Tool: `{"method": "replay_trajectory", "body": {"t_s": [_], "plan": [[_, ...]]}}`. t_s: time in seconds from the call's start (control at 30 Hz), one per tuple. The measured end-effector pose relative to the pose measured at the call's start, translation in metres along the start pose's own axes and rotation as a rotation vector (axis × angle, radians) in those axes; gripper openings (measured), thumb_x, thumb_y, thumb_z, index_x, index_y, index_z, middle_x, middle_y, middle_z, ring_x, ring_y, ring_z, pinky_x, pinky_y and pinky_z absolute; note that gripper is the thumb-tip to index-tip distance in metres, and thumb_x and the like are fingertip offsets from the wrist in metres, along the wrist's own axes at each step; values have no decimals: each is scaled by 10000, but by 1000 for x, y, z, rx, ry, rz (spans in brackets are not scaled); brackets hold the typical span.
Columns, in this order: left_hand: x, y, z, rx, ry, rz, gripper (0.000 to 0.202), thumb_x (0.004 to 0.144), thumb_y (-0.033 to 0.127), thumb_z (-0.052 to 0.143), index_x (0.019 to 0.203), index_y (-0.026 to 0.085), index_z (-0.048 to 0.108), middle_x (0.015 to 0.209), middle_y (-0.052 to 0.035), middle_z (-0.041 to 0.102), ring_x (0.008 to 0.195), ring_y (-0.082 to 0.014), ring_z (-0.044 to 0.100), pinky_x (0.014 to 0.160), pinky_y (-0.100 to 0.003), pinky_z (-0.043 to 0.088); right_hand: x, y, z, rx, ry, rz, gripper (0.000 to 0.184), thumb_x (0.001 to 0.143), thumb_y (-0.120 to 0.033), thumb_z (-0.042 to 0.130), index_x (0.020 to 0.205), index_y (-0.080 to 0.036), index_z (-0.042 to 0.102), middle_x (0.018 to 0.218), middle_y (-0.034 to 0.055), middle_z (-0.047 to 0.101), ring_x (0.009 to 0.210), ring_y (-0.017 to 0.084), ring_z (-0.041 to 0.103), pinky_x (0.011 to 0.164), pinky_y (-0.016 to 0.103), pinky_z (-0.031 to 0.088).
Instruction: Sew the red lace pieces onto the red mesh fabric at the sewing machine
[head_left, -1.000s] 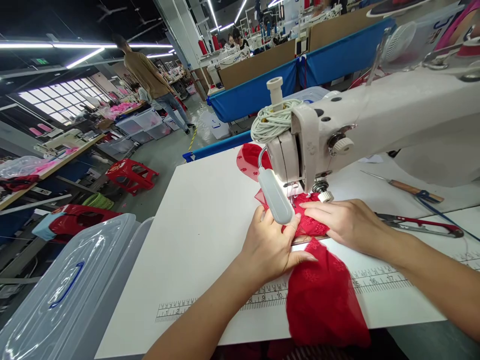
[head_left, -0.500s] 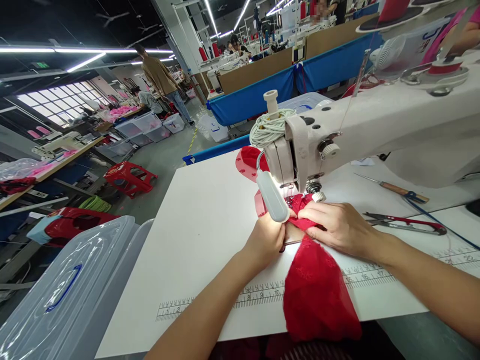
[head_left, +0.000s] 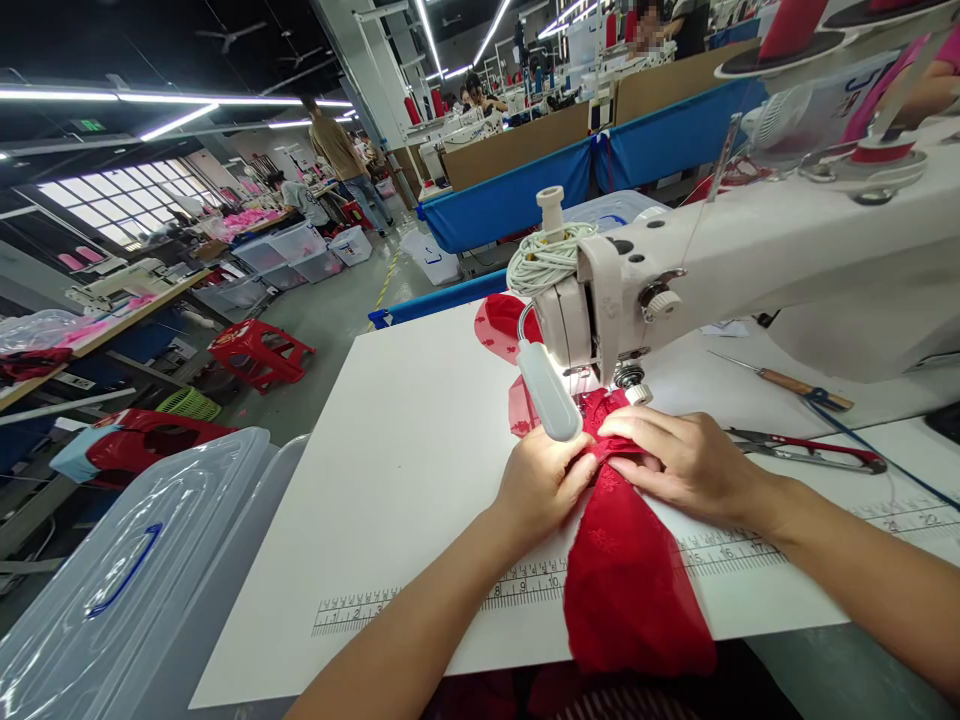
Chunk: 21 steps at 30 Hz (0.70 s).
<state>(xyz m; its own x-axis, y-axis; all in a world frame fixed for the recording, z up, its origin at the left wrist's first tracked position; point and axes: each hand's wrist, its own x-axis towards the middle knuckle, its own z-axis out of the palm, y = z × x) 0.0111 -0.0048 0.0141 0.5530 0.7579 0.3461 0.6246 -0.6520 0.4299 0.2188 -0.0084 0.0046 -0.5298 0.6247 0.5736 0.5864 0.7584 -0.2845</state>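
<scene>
Red lace fabric [head_left: 637,570] runs from under the needle area of a white sewing machine [head_left: 720,250] down over the table's front edge. My left hand [head_left: 541,480] pinches the fabric's left side just in front of the presser foot. From the right, my right hand [head_left: 686,465] is closed on the same fabric, fingertips close to the left thumb. A grey lamp [head_left: 550,392] on a bent neck hides part of the needle area. More red fabric [head_left: 501,325] lies behind the machine head on the white table [head_left: 405,430].
Right of my right hand lie thread snips [head_left: 810,450] and a wooden-handled awl [head_left: 787,383]. A printed ruler [head_left: 360,612] runs along the table front. A clear lidded plastic box [head_left: 142,560] stands at the left, with red stools [head_left: 259,355] beyond.
My left hand has shifted slightly right, its thumb now on the fabric near the right fingers. The fabric between my hands is gathered closer together. The person in the background has moved slightly right.
</scene>
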Motion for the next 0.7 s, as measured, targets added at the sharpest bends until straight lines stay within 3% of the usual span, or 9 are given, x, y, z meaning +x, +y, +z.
{"method": "replay_trajectory", "body": {"t_s": [0.2, 0.33, 0.4, 0.6, 0.7], "plan": [[1, 2, -4, 71, -100, 86, 289, 975, 150, 374, 743, 188, 543, 695, -22, 588, 661, -154, 515, 636, -286, 453, -1, -1, -1, 18, 4, -82, 163, 998, -171, 459, 1045, -180, 615, 911, 43, 696, 742, 142, 642, 612, 241, 449], [0, 5, 0, 33, -33, 29, 52, 860, 159, 537, 840, 192, 573, 750, -16, 621, 722, -166, 553, 625, -276, 466, -2, 0, 3, 18, -13, -97, 191, 1005, -187, 450, 948, -182, 632, 819, 32, 668, 652, 135, 589, 570, 254, 416], [-1, 4, 2, 46, 0, 1, 62, 838, 151, 551, 795, 195, 566, 724, -8, 609, 708, -161, 548, 609, -269, 459, -3, -1, 4, 27, -8, -106, 187, 1004, -183, 448, 952, -185, 627, 837, 36, 677, 673, 139, 603, 586, 257, 428], [-2, 0, 0, 55, -42, 9, 255, 928, 139, 442, 707, 180, 562, 688, -16, 584, 688, -154, 529, 620, -275, 441, -1, -6, -6, 41, 226, -83, 179, 950, -93, 485, 1010, -233, 578, 855, 22, 709, 830, 168, 685, 688, 264, 519], [-3, 0, -3, 47, -43, 14, 267, 945, 149, 421, 739, 174, 588, 709, -24, 598, 700, -156, 536, 604, -271, 427, -1, -5, -12, 64, 240, -56, 245, 937, -92, 477, 1106, -255, 546, 932, 30, 728, 781, 159, 697, 642, 258, 536]]}}
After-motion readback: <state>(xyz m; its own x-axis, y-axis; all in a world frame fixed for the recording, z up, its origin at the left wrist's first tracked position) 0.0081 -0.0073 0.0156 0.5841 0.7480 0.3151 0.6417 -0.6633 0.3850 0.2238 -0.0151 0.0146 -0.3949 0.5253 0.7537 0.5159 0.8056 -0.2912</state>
